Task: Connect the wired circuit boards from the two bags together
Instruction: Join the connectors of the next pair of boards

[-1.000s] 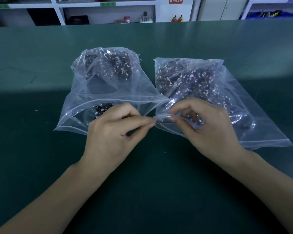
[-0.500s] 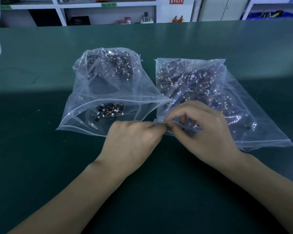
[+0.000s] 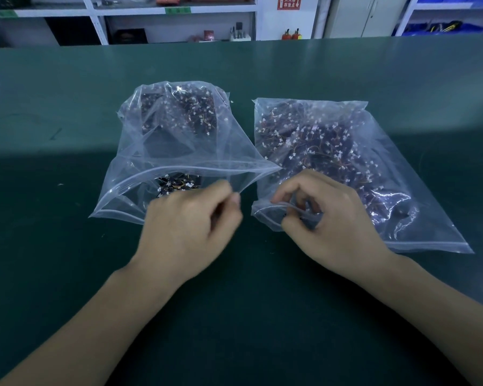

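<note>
1. The little circuit boards with wires [image 3: 313,140] are inside two see-through bags. None is out yet.
2. The right bag [image 3: 396,174] is full of boards and lies flat on the green worktop [image 3: 67,93]. The left bag [image 3: 179,151] lies just beside it. It has a pile of boards at its far end and a few near its mouth.
3. The left bag's mouth gapes open.
4. The right hand [image 3: 329,218] is at the near corner of the right bag. Its fingers [image 3: 283,195] are bent and pinch the lip of that bag's mouth.
5. The left hand [image 3: 190,227] is at the near right corner of the left bag. It is blurry. Its fingers [image 3: 236,199] are curled in close together, but I cannot tell if they hold anything.
6. I think the job now is to open the right bag, so the task has only just begun.
7. What could go wrong: the plastic is thin and slippery, so the pinch may slip off. The wires look tangled, so a hard pull on one board could drag out many and spill them. A rough tug might also pull a wire off its board.
</note>
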`<state>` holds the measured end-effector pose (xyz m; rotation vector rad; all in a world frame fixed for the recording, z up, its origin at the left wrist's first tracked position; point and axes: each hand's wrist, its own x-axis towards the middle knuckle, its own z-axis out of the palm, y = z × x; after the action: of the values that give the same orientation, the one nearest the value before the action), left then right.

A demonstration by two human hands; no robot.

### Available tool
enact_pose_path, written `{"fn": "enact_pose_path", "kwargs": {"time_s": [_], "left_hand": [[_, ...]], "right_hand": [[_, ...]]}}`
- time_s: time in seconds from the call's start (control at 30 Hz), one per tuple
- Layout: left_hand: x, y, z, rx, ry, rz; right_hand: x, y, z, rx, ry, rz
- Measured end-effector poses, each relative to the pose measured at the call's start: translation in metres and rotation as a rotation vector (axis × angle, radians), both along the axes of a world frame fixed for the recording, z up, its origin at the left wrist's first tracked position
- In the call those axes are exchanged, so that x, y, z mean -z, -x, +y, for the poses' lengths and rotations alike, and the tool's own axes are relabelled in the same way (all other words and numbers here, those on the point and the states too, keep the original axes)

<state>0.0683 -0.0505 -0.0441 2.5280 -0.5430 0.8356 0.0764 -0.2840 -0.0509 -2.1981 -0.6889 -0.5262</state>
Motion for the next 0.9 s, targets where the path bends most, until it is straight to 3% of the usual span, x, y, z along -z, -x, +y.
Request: {"fn": "enact_pose_path", "kwargs": {"time_s": [0.17,0.6,0.73,0.9], "left_hand": [[0.006,-0.016,0.03,-0.203,-0.101,0.023],[0.007,-0.032,0.046,-0.189,-0.126,0.086],[0.007,-0.03,0.043,-0.129,-0.026,0.004],[0.011,-0.022,0.029,0.087,0.145,-0.062]], "right_hand": [[-0.001,0.003,0.002,-0.022,0.002,0.024],[0.0,0.004,0.002,-0.005,0.019,0.037],[0.0,0.005,0.002,0.0,0.003,0.048],[0.001,0.003,0.002,0.009,-0.042,0.058]]}}
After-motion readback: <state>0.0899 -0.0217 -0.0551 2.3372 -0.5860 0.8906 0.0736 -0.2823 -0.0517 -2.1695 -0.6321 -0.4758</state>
